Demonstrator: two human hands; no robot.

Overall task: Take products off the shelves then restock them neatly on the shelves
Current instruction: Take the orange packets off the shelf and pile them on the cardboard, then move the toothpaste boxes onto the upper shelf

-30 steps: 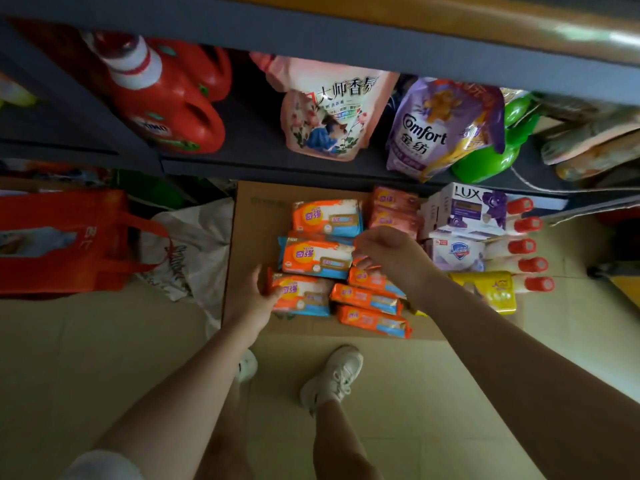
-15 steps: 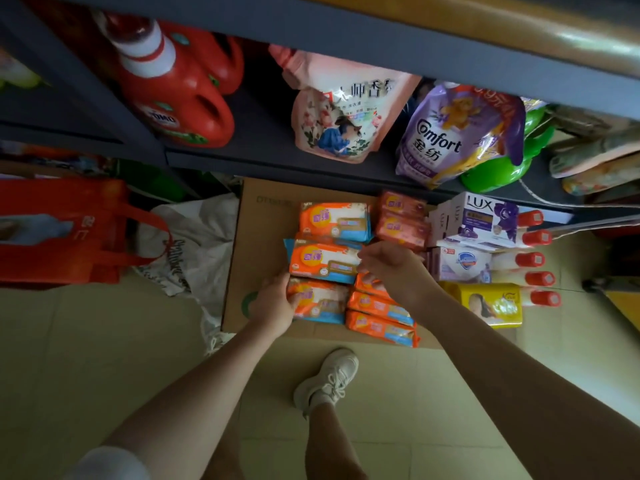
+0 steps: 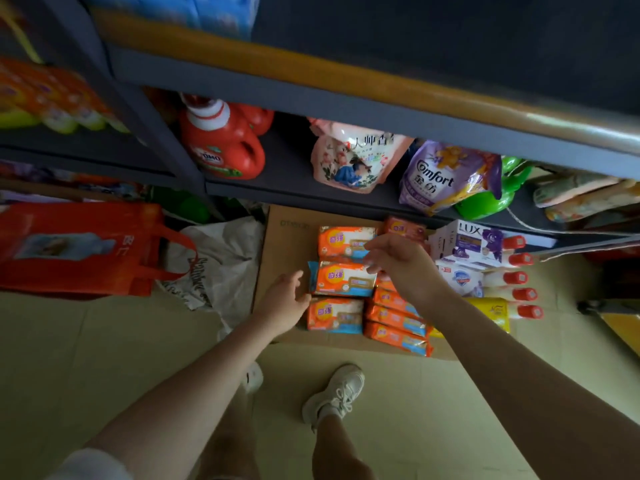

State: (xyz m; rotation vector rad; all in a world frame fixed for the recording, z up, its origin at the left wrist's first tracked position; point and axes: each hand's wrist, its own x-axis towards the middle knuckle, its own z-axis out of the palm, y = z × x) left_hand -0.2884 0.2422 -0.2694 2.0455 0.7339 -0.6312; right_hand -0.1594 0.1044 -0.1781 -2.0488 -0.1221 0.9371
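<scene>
Orange-and-blue plastic soap packs [image 3: 341,278] lie in rows on a flat brown cardboard sheet [image 3: 287,237] spread over the pale tiled floor [image 3: 86,341] at the foot of the dark grey metal shelf [image 3: 277,174]. My left hand [image 3: 285,301] is at the left edge of the packs, fingers relaxed and slightly spread, just beside the middle pack and gripping nothing. My right hand [image 3: 398,259] hovers over the packs with its fingers loosely extended toward the left, also holding nothing; whether its fingertips touch a wrapper I cannot tell, since they are blurred. To the right of the packs sit a white-and-purple LUX carton [image 3: 467,242] and a row of pale bottles with red caps [image 3: 516,278]. On the shelf above stand a red detergent jug with a white-banded cap [image 3: 221,150], a pink printed refill pouch [image 3: 349,157], a purple Comfort softener pouch [image 3: 440,174] and a green plastic bottle [image 3: 495,195]. At the left on the floor rest a red fabric tote bag [image 3: 79,247] and a crumpled white plastic bag [image 3: 221,265]. My white sneakers [image 3: 337,389] stand on the tiles below.
</scene>
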